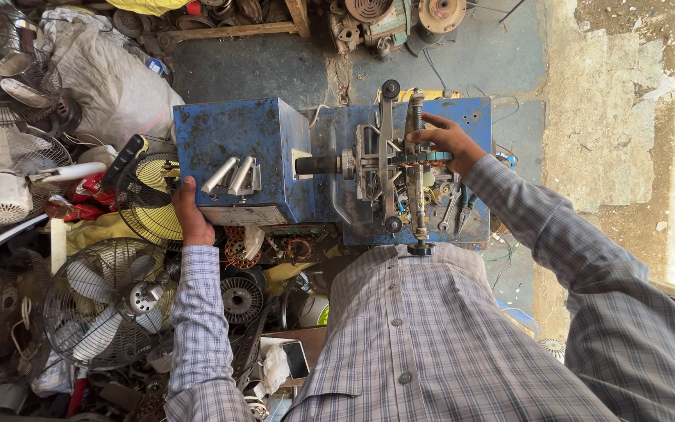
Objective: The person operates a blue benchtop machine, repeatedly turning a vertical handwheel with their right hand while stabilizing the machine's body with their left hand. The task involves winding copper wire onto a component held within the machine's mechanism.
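Note:
A worn blue metal machine (pixel 240 144) stands in front of me, with a boxy housing on the left and a shaft leading to a metal winding frame (pixel 388 168) on the right. My left hand (pixel 189 215) rests against the housing's left front edge, fingers curled on it. My right hand (pixel 447 141) grips the upright metal bar and dark toothed part of the frame (pixel 419 156) from above. Two grey levers (pixel 232 176) stick out of the housing's top. My checked shirt fills the lower view.
Several old fans with wire guards (pixel 103 309) lie piled at the left, with a yellow-bladed one (pixel 150 195) beside the machine. Motor parts and copper windings (pixel 244 293) crowd the floor below it. A white sack (pixel 115 78) and scrap metal sit behind. Concrete ground (pixel 611 117) lies to the right.

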